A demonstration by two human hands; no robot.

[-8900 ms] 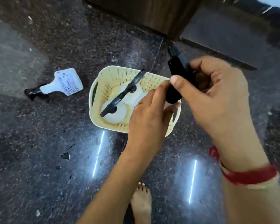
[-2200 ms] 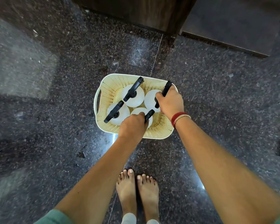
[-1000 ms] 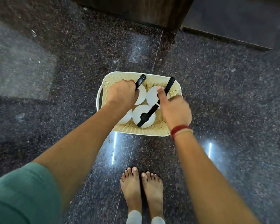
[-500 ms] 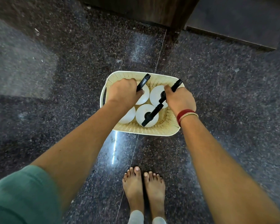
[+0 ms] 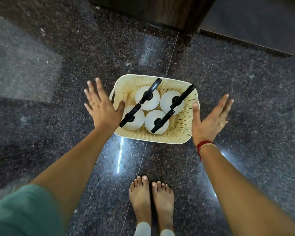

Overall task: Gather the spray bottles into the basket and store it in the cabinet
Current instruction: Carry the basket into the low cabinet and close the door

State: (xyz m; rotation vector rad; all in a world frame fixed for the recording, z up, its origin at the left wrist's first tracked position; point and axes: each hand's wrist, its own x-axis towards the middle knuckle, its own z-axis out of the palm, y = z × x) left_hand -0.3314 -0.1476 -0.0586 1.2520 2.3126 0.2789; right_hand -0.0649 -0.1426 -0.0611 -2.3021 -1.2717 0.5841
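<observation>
A cream perforated basket (image 5: 182, 135) stands on the dark granite floor. Several white spray bottles (image 5: 147, 97) with black trigger heads stand upright inside it, seen from above. My left hand (image 5: 100, 106) hovers flat and spread at the basket's left side, its thumb over the left rim. My right hand (image 5: 209, 118) is spread at the basket's right side, thumb near the right rim. Neither hand holds anything.
A dark wooden cabinet (image 5: 160, 11) stands at the top, just beyond the basket. A dark raised slab (image 5: 255, 23) lies at the top right. My bare feet (image 5: 152, 201) stand below the basket. Ceiling lights reflect off the polished floor.
Both hands have let go of the spray bottle heads inside the basket and moved outward, opening flat on either side of it. All bottles now stand upright in the basket.
</observation>
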